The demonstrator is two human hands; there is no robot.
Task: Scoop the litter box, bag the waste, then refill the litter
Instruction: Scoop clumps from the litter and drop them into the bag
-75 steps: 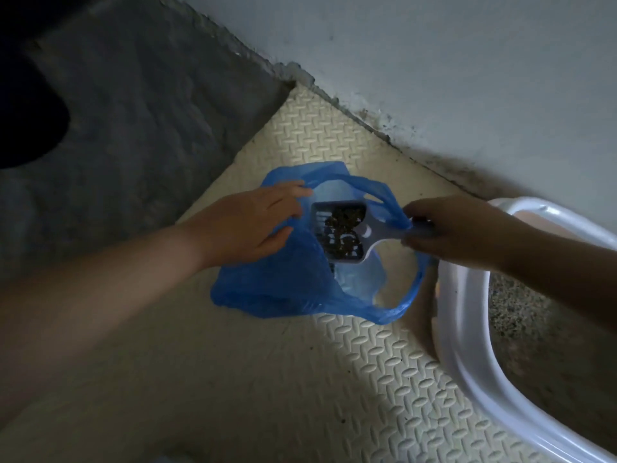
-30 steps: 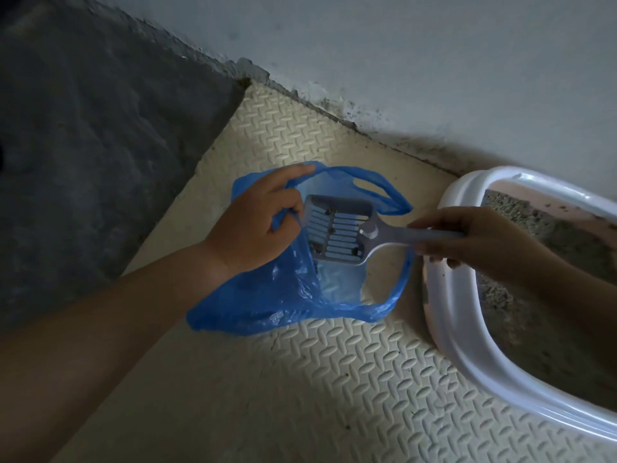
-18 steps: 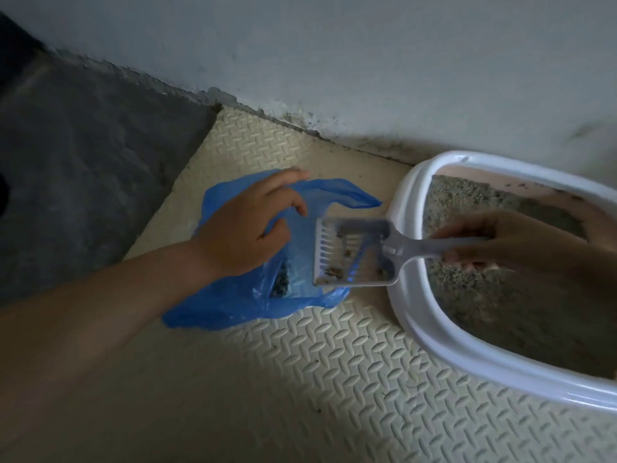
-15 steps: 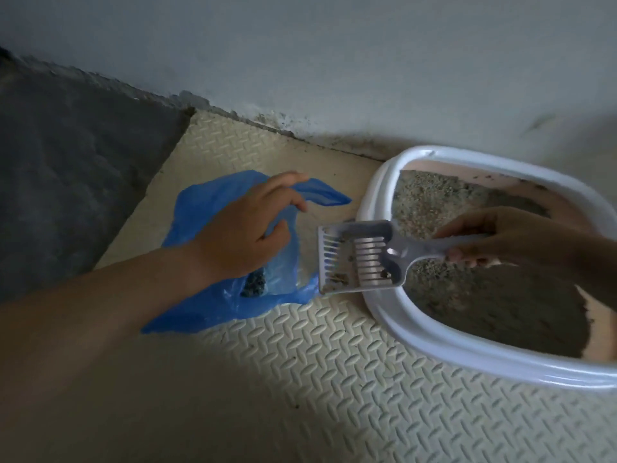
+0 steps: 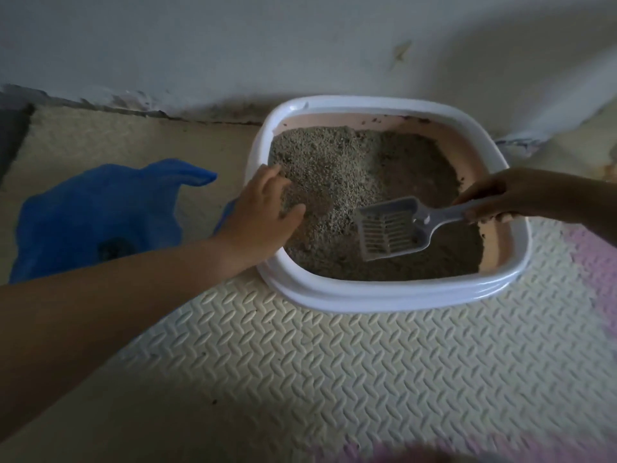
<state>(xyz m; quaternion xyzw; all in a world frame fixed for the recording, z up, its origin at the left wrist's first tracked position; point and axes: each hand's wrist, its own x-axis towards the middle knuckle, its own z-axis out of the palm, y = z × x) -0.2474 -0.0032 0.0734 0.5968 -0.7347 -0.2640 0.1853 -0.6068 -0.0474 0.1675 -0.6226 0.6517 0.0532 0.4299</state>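
Observation:
A white-rimmed litter box (image 5: 384, 297) with a pink inner wall stands against the wall, filled with grey litter (image 5: 334, 172). My right hand (image 5: 500, 195) grips the handle of a grey slotted scoop (image 5: 390, 228), whose head hangs just over the litter near the box's front. My left hand (image 5: 263, 215) rests on the box's left rim, fingers spread over the litter, holding nothing. A blue plastic bag (image 5: 96, 215) lies slumped on the mat to the left, with a dark clump showing through it.
A cream textured foam mat (image 5: 317, 379) covers the floor, with a pink patch (image 5: 594, 259) at the right. The grey wall (image 5: 233, 45) runs behind the box. Bare dark floor (image 5: 10, 135) shows at the far left.
My left hand let go of the bag and moved right onto the litter box rim. My right hand carried the emptied scoop from over the bag into the box. The view swung right.

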